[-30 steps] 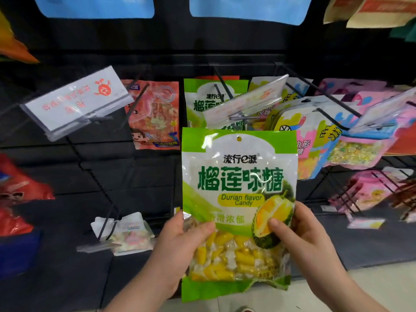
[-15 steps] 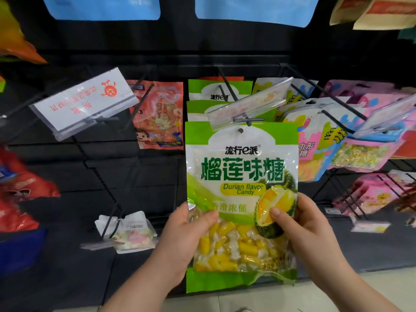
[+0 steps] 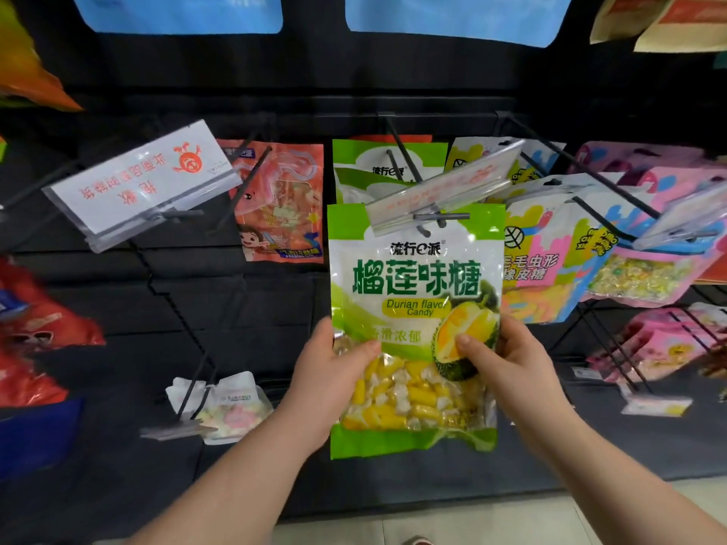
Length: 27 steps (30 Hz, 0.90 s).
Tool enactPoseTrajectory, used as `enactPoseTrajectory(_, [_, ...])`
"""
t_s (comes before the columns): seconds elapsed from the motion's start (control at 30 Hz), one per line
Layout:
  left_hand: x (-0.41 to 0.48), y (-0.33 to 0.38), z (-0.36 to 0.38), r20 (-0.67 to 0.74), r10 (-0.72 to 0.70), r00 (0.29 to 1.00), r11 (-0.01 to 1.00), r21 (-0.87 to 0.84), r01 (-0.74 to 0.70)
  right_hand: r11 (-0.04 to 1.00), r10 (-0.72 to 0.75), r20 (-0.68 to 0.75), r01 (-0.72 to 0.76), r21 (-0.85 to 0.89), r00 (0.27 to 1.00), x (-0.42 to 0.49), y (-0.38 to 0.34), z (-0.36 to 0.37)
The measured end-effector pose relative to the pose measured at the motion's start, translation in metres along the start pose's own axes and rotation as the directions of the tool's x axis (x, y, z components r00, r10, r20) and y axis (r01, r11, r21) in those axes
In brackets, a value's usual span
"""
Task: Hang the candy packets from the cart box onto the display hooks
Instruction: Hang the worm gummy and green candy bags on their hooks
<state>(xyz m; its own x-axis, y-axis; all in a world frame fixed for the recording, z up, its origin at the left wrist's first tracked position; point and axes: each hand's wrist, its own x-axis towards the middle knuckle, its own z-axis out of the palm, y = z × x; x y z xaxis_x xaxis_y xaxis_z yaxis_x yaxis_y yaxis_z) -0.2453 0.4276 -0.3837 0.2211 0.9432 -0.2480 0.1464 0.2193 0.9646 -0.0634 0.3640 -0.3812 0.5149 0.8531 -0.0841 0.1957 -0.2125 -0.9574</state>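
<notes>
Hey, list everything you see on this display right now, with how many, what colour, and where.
durian candy packet: one, green and white, centre, held up at the middle hook's tag
hanging durian packets: at least one, green, behind it on that hook
price tag holder: one, clear, at that hook's front end
orange packet: one, orange-red, hook left of centre
white sign: one, red print, upper left
pink and blue packets: several, right hooks
white packet: one, pastel sweets inside, lower left
red packets: a few, far left edge
blue bags: two, top edge
left hand: pinches the held packet's left side
right hand: pinches its right side
</notes>
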Motion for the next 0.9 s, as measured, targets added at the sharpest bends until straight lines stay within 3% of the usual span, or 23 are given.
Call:
enactPoseTrajectory(0.37, [0.086, 0.003, 0.017, -0.106, 0.2, 0.974, 0.948, 0.272, -0.165, 0.963, -0.046, 0.003, 0.045, -0.264, 0.999, 0.085, 0.005, 0.024])
enactPoseTrajectory(0.47, [0.104, 0.005, 0.021, -0.125, 0.19, 0.974, 0.927, 0.35, -0.136, 0.936, -0.063, 0.004, 0.061, -0.346, 0.998, 0.099, 0.002, 0.026])
enactPoseTrajectory(0.9, [0.142, 0.011, 0.02, -0.178, 0.168, 0.97, 0.868, 0.494, -0.06, 0.929, 0.034, 0.05, -0.013, -0.369, 0.998, 0.14, -0.005, 0.042])
